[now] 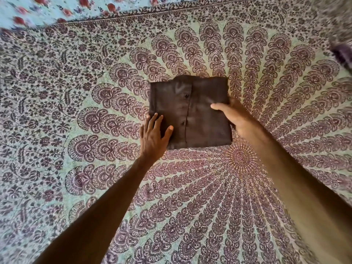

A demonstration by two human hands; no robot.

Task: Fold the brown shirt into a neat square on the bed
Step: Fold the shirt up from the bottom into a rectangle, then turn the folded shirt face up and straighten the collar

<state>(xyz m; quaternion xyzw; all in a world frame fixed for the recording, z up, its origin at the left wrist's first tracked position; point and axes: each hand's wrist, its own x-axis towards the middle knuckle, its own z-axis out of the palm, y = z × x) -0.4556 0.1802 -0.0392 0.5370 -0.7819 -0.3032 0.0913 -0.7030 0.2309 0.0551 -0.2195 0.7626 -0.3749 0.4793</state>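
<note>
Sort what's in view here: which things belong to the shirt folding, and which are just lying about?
Part of the job:
brown shirt, folded into a square
left hand, flat on its near-left corner
right hand, gripping its right edge
patterned bedspread under it

Lying about:
floral sheet at the far edge
purple cloth, blurred, far right

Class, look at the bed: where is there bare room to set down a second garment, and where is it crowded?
Free: the bedspread left of the brown shirt, the strip above it, and the near area between the forearms. Crowded: the shirt's sides, where the left hand and right hand rest.
</note>
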